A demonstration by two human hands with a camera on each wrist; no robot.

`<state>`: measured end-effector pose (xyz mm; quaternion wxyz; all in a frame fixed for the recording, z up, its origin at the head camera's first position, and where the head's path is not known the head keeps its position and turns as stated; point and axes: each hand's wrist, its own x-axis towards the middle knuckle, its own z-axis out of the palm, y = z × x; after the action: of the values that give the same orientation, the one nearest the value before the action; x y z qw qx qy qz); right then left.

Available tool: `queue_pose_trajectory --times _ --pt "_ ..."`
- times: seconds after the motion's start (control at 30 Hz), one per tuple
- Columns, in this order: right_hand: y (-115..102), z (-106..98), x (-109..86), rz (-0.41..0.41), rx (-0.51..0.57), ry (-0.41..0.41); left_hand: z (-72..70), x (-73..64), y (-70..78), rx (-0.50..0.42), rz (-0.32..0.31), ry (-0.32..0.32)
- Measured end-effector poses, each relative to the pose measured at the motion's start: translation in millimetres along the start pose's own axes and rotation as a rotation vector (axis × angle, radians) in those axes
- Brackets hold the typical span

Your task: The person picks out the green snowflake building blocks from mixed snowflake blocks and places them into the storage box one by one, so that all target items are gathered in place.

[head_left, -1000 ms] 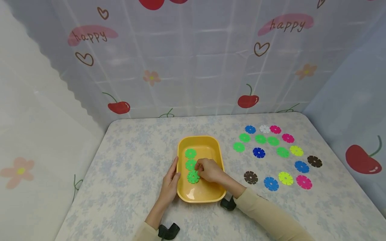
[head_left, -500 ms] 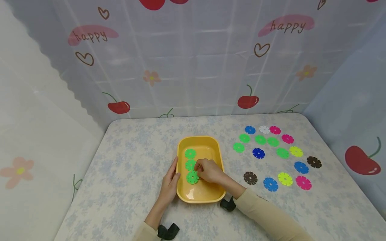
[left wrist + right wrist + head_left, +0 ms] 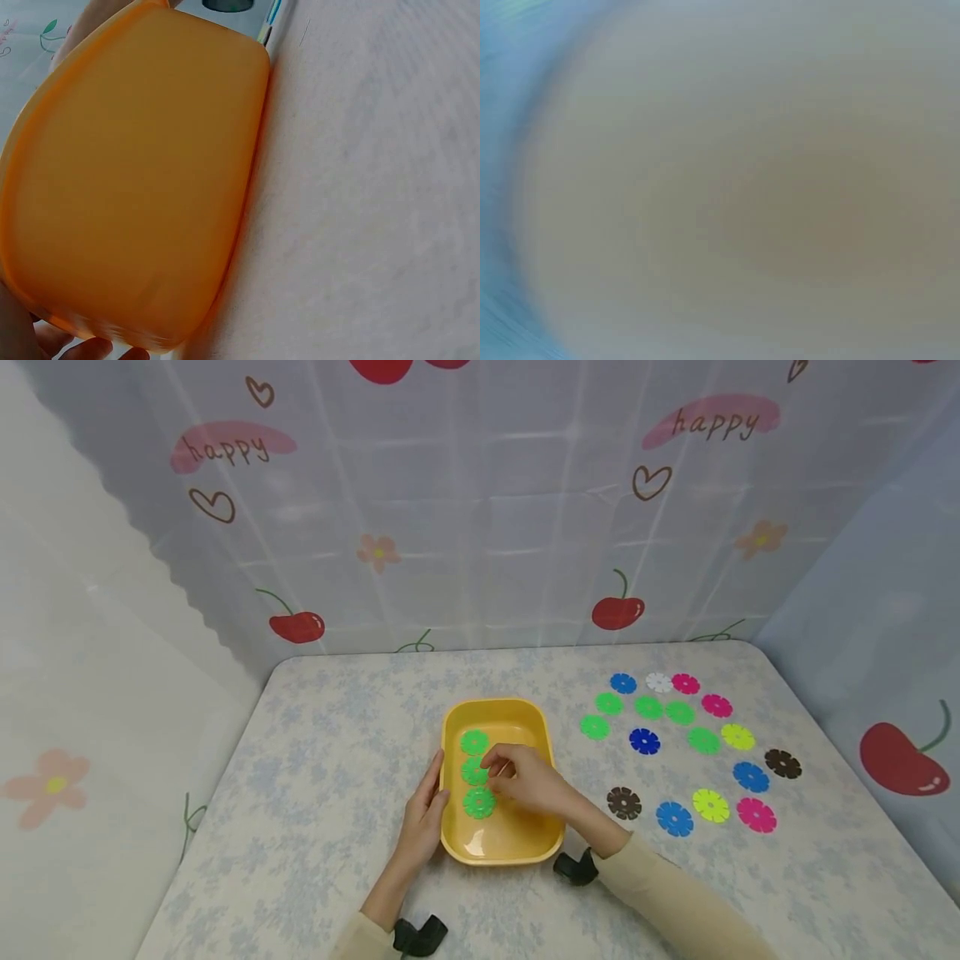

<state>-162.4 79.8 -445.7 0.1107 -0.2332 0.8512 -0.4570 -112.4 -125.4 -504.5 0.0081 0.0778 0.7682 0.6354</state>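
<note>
On a pale surface [image 3: 352, 718], the left grip [image 3: 422, 823] clasps a yellow tray [image 3: 513, 843] while the right grip [image 3: 527, 781], parted, hangs over green discs [image 3: 478, 802], likely light, stiff, best edge-pinched.

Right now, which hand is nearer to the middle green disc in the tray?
Right. The right hand partly covers the right edge of the middle green disc in the head view; the left hand grips the tray at its left side.

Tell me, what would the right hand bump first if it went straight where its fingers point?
Probably the middle green snowflake disc in the yellow tray. The right hand has its fingertips over that disc's edge in the head view, but I can't tell whether they touch.
</note>
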Motion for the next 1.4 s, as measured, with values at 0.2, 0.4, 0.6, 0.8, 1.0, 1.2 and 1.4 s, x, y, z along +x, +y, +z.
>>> queue_pose_trajectory --times 0.2,0.4,0.6,0.8,1.0,1.2,1.4 --pt "-8.3 -55.3 -14.8 0.119 0.056 0.062 -0.3 -0.6 -1.1 0.003 -0.004 0.0" --pt "28.4 -109.9 -18.7 0.247 0.017 0.199 0.3 -0.7 -0.3 -0.009 -0.006 0.004" --pt "65.9 -136.3 -18.4 0.358 -0.052 0.25 0.0 -0.5 -1.2 0.002 -0.013 0.008" --pt "92.0 -140.6 -14.2 0.456 -0.042 0.244 0.6 -1.0 -1.1 -0.002 -0.018 0.014" --pt "111.1 -137.1 -10.6 0.499 -0.017 0.226 1.4 -0.9 -0.4 -0.007 -0.023 0.014" --pt "118.9 -130.0 -7.8 0.516 -0.027 0.22 1.4 -1.1 -1.0 -0.022 -0.017 0.003" --pt "117.9 -124.9 -4.3 0.526 -0.107 0.215 0.7 -1.0 -1.4 -0.02 -0.015 0.004"
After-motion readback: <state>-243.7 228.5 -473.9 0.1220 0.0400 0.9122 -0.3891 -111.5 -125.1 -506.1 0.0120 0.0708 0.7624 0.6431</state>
